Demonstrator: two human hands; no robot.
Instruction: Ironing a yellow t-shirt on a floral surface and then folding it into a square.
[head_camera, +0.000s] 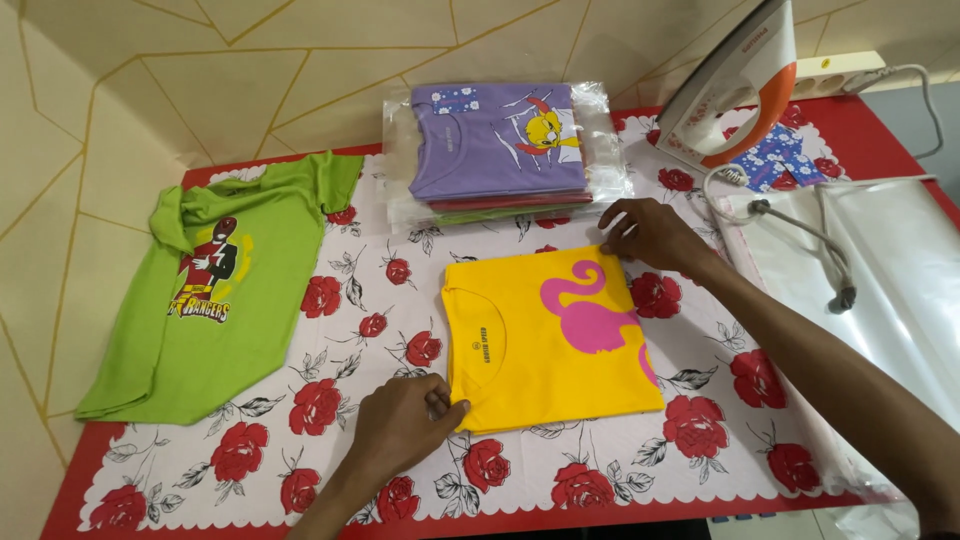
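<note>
A folded yellow shirt (545, 345) with a pink flamingo print lies in the middle of the floral cloth. My left hand (405, 420) pinches its near left corner. My right hand (650, 235) presses on its far right corner. Both hands grip the folded fabric flat against the cloth.
A green shirt (215, 290) lies spread at the left. A stack of bagged shirts, purple on top (500, 140), sits behind. An iron (735, 85) stands upright at the back right, its cord (810, 240) trailing over clear plastic bags (890, 290). The rose-print cloth (340, 320) covers a red table.
</note>
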